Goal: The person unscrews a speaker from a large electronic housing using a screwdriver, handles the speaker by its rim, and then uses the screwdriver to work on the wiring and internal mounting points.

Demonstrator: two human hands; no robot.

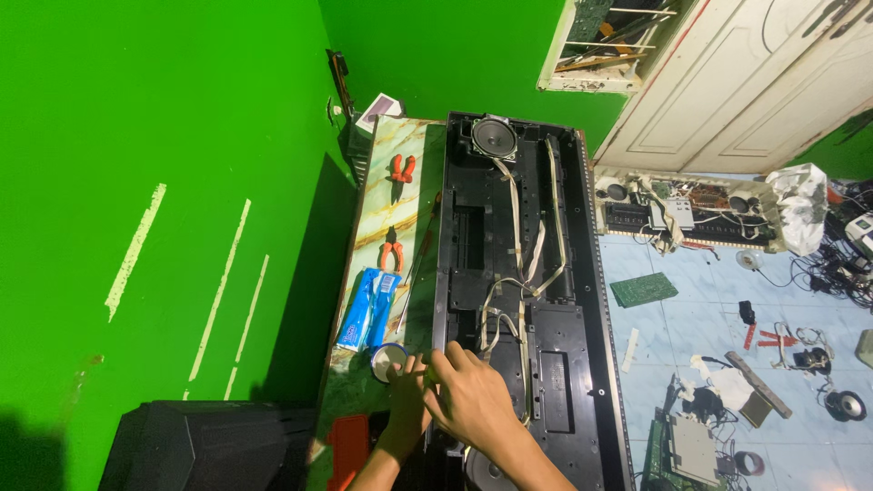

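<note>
Casing: I see the long black opened instrument casing [509,300] lying lengthwise on the table, its inside facing up, with a round speaker [494,137] at the far end.
Right hand: my right hand [471,398] lies flat on the casing's near left part, fingers loosely spread and pointing left; it pinches nothing that I can make out.
Left hand: my left hand [408,405] sits under and beside the right one at the casing's left edge, fingers bent; whether it grips anything I cannot tell.
In the way: pale ribbon cables [530,238] run down the casing towards my hands.
Nearby: a small round tin [386,361] just left of my fingers, a blue packet [368,309] beyond it, then two orange-handled pliers [392,255].
Surface: a narrow marble-patterned table [389,205].
Room: green walls, a white door, and a light tiled floor [700,318] strewn with circuit boards, wires and a second opened keyboard [691,214].
</note>
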